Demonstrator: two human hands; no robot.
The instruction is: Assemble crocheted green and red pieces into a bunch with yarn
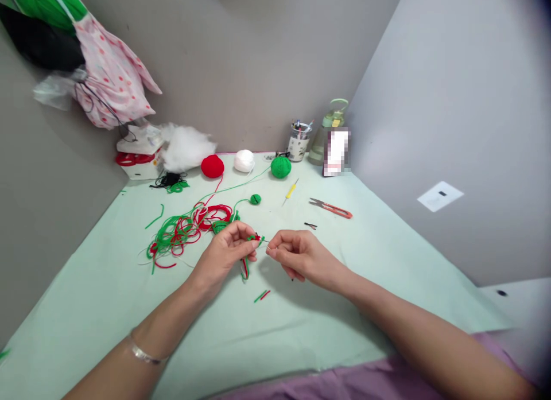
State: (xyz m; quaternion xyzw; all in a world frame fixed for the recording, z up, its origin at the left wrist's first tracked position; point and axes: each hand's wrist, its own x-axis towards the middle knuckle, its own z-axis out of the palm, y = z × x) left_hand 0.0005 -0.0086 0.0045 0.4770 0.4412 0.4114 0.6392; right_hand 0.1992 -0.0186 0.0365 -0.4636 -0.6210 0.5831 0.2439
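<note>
Between the thumb and fingers of my left hand is a small red and green crochet piece. Red, green and white yarn ends dangle beneath that hand. My right hand pinches a thin, needle-like metal tool, its tip touching the crochet piece. Whether it is a needle or a hook, I cannot tell. A small dark end shows below the right fingers. Left of my left hand spreads a tangle of red, green and white yarn. Two short yarn scraps lie in front of my hands.
Behind my hands are red, white and green yarn balls, and a yellow-handled crochet hook. Orange thread snips lie at right. A pen cup, bottle and phone stand by the wall.
</note>
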